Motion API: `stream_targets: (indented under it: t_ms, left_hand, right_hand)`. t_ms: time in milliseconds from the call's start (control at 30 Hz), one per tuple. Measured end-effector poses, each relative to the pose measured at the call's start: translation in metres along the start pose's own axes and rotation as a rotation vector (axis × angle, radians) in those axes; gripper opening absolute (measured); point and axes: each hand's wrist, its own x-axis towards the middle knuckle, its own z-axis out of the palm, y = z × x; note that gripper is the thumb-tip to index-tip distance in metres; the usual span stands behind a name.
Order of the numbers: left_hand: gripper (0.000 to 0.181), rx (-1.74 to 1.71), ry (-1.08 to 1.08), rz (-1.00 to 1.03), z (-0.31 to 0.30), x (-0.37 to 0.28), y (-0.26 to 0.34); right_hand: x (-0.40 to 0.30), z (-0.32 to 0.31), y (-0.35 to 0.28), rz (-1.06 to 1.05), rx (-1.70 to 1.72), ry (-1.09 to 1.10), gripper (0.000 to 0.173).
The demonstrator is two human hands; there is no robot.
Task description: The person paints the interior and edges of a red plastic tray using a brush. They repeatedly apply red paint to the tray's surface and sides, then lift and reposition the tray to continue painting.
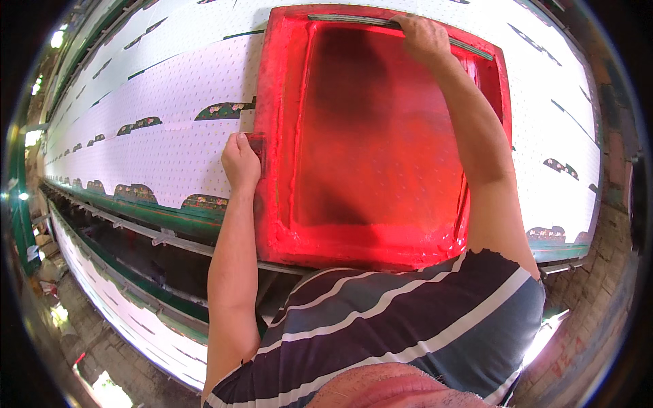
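A large screen-printing frame [268, 219], coated in bright red ink, lies over pale dotted fabric in front of me. My left hand [241, 159] grips a dark red stub at its left side. At the far end of the frame, my right hand [424, 38] holds a long squeegee [352, 20] with a pale, green-edged bar, which spans most of the frame's width. Red ink covers the mesh [377, 137], and faint dots show through it. Thick wet ink collects along the near inner edge. My right forearm hides part of the frame's right side.
White dotted fabric panels [168, 97] cover the long green-edged printing table [168, 214], with dark flowered patches [224, 110] between them. A metal rail [168, 238] runs along the near edge. Another table with white panels [122, 311] stands at lower left, beside a brick floor [586, 296].
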Motion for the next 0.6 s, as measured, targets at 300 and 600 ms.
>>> stream_targets:
  t_ms: [300, 600]
  left_hand:
    - [0.035, 0.004, -0.006, -0.007, -0.002, -0.002, -0.002]
    - [0.037, 0.006, 0.02, 0.054, -0.002, 0.004, -0.003]
  right_hand:
    - [0.001, 0.001, 0.016, -0.096, 0.083, -0.041, 0.042]
    - [-0.006, -0.016, 0.003, -0.039, -0.006, -0.192, 0.04]
